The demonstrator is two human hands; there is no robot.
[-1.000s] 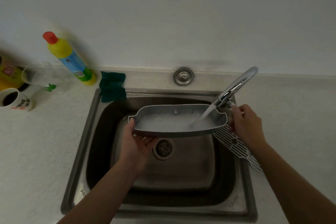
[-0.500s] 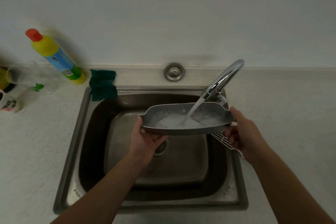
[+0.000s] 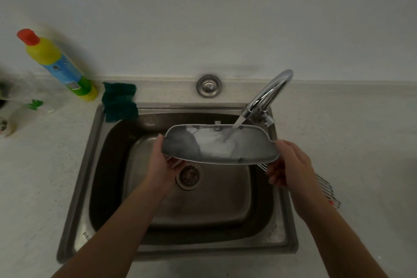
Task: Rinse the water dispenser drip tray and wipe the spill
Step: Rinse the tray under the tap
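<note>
Over the sink (image 3: 79, 210), the left hand (image 3: 165, 169) and right hand (image 3: 291, 167) are holding the drip tray (image 3: 180, 149) by its two ends, thumbs at the rim and fingers (image 3: 274, 179) curling underneath, probably to steady it under the stream. Farther back, the tap (image 3: 268, 92) is pouring water into the tray's right half.

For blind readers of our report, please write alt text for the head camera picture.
A person's left hand and right hand hold a shallow grey drip tray by its ends above a stainless steel sink while water from a chrome tap streams into it. A yellow bottle with a red cap and a dark green cloth sit by its back left corner.
</note>
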